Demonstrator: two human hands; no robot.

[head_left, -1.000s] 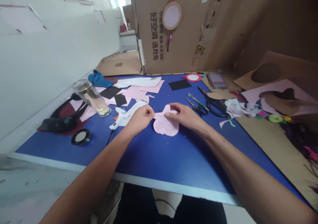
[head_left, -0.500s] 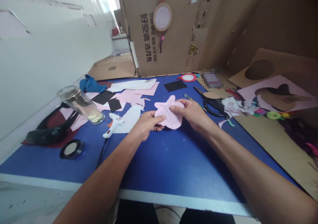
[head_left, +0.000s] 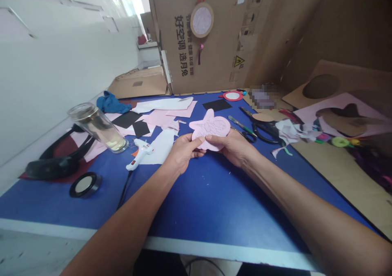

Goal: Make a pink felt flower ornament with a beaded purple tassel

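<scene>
Both of my hands hold a pink cut-out shape (head_left: 210,129) with drawn lines, lifted a little above the blue table top (head_left: 208,202). My left hand (head_left: 183,151) pinches its near left edge with thumb on top. My right hand (head_left: 234,145) grips its near right edge, fingers closed under it. A white glue gun (head_left: 139,152) lies just left of my left hand, its black cord running toward me.
A glass jar (head_left: 98,127) lies tilted at the left beside pink, white and black scraps (head_left: 159,116). A tape roll (head_left: 84,185) and black straps (head_left: 52,165) sit near left. Scissors (head_left: 260,127) and clutter lie right. A large cardboard box (head_left: 214,35) stands behind.
The pink shape went from lying flat on the table to being lifted and tilted up in both hands. The view shifted slightly.
</scene>
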